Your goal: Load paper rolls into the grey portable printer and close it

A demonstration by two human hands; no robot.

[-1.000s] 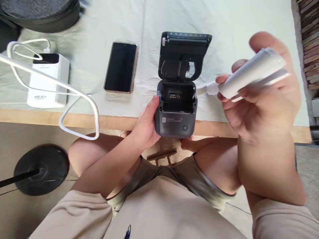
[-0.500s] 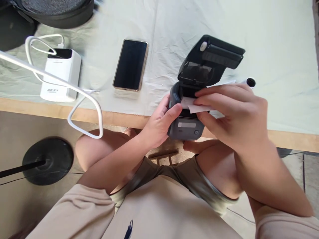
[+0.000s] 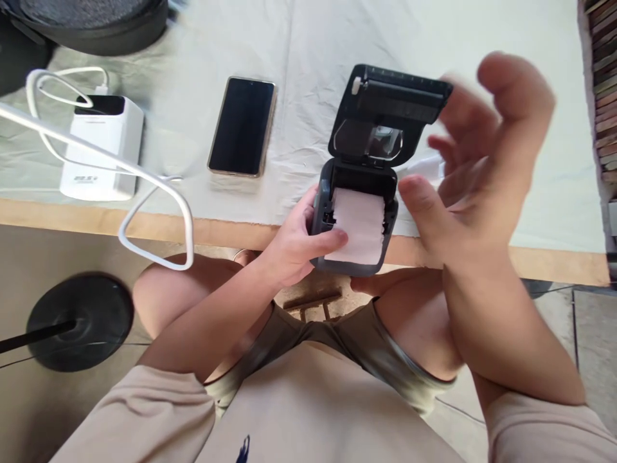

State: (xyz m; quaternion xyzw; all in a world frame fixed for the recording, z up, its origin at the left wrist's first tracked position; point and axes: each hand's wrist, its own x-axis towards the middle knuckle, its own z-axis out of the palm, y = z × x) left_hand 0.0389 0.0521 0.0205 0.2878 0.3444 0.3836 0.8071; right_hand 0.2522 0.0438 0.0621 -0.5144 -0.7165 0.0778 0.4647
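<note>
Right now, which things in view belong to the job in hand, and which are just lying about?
In the job:
opened small dark-grey plastic device, gripped by the left hand
white paper strip lying across it

Lying about:
flat rectangular black-screened phone
boxy white-and-black plastic block
looped white cable

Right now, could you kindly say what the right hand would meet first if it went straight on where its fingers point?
Likely the raised printer lid: its edge appears close beside the right hand, though depth is unclear and they may touch.
</note>
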